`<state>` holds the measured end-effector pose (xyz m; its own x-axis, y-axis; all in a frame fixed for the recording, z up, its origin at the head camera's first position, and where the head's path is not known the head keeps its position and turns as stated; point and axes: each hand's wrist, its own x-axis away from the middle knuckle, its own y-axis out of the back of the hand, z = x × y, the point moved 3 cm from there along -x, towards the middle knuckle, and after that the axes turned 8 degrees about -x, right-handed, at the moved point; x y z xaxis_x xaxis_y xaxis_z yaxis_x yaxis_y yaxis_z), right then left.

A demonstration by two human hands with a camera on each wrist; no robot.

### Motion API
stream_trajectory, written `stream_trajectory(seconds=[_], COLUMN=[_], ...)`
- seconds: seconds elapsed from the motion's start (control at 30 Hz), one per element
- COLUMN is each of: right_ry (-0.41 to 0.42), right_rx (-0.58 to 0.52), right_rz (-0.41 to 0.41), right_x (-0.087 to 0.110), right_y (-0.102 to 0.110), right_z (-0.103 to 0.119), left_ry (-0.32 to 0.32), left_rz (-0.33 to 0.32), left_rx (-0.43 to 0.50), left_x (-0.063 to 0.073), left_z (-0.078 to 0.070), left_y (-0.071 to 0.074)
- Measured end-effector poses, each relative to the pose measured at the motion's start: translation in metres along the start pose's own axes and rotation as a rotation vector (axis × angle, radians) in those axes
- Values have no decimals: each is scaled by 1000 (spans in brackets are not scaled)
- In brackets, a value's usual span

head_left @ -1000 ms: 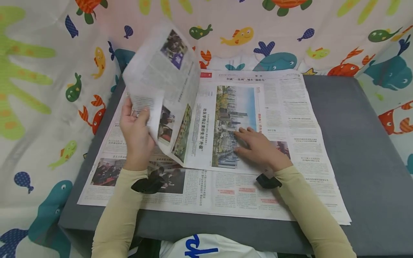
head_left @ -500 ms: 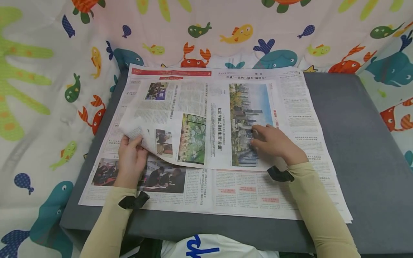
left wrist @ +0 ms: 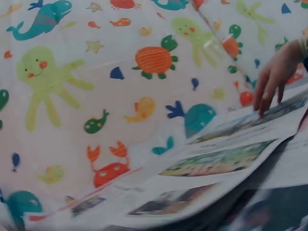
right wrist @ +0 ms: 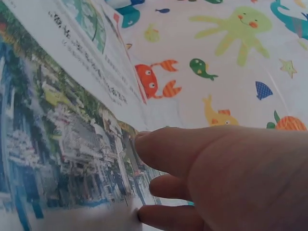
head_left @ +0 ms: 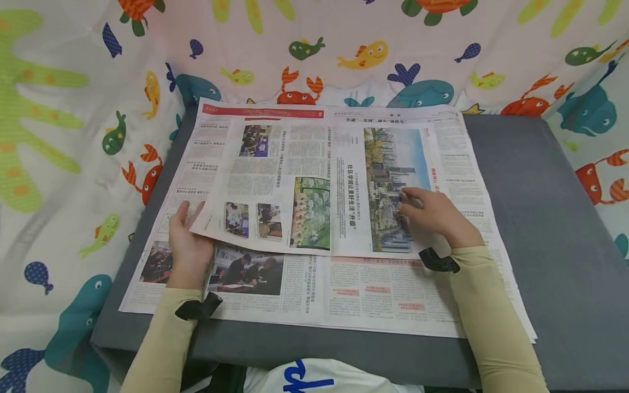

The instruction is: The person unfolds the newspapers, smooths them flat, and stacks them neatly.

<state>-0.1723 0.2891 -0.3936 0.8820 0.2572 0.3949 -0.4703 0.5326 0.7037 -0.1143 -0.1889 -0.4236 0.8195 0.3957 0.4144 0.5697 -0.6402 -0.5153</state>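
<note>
A smaller folded-out newspaper sheet [head_left: 344, 188] with colour photos lies over a larger spread newspaper [head_left: 373, 305]. My left hand [head_left: 190, 245] is at the small sheet's near left corner, palm turned up, fingers loosely bent; the corner's edge overlaps part of the hand. No pinch on the paper shows there. My right hand [head_left: 439, 215] has its fingertips on the city photo [head_left: 390, 191] on the sheet's right half. In the right wrist view the thumb and fingers of the right hand [right wrist: 231, 173] meet the paper, lightly bent. The left hand is out of the left wrist view.
A grey table [head_left: 555, 245] carries the newspapers, with bare surface to the right. A curtain [head_left: 334, 65] printed with sea animals stands behind and at both sides. Black straps [head_left: 439, 260] circle both wrists. A white shirt [head_left: 324, 376] shows at the near edge.
The raised left part of the small sheet has come down nearly flat. My left hand has lowered and let go of its corner. The sheet and my right hand have shifted right.
</note>
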Motion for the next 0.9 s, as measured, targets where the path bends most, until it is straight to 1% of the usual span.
stream_trajectory(seconds=[0.03, 0.07, 0.1, 0.13, 0.17, 0.2, 0.23, 0.27, 0.3, 0.37, 0.4, 0.43, 0.47, 0.5, 0.53, 0.57, 0.6, 0.63, 0.73, 0.8, 0.9], right_ry=[-2, 3, 17, 33, 55, 79, 107, 135, 163, 200, 211, 228, 246, 265, 278, 298, 311, 326, 336, 344, 365], right_rx=[-9, -13, -13, -14, -14, -13, -9, -4, 0, 2, 13, 26, 41, 57, 72, 86, 98, 104, 116, 130, 168], right_rz=[-2, -4, -8, -9, -7, -7, -4, -1, 5, 21, 26, 34, 38, 42, 45, 48, 53, 57, 62, 54, 32], right_x=[0, 0, -1, -1, -2, -1, -1, -1, 0, 2, 3, 4, 4, 5, 5, 5, 5, 5, 6, 7, 9], right_y=[0, 1, 0, -1, -2, -5, -8, -12, -17, -28, -35, -41, -48, -54, -60, -65, -70, -74, -81, -82, -83], right_z=[0, 1, 3, 6, 10, 15, 20, 26, 32, 44, 49, 54, 58, 62, 65, 67, 69, 71, 72, 73, 74], left_ry=[-63, -144, -234, -317, -403, -477, -521, -547, -557, -548, -534, -513, -492, -465, -439, -417, -394, -374, -356, -355, -370], left_rz=[-25, -43, -49, -62, -59, -41, 3, 72, 160, 365, 475, 574, 651, 703, 739, 759, 767, 765, 751, 743, 740], left_rx=[-63, -155, -281, -435, -599, -759, -907, -1064, -1226, -1519, -1640, -1739, -1825, -1896, -1946, -1981, -2001, -2015, -2057, -2064, -2065], left_x=[-1, 0, 0, 2, 5, 7, 9, 10, 11, 9, 8, 6, 4, 3, 1, -1, -2, -4, -8, -9, -10], left_z=[-7, -15, -22, -28, -33, -36, -37, -34, -29, -12, 0, 12, 23, 35, 45, 54, 61, 67, 80, 84, 87], left_y=[0, -1, -3, -8, -14, -24, -35, -46, -59, -81, -91, -98, -103, -107, -108, -110, -110, -110, -108, -108, -110])
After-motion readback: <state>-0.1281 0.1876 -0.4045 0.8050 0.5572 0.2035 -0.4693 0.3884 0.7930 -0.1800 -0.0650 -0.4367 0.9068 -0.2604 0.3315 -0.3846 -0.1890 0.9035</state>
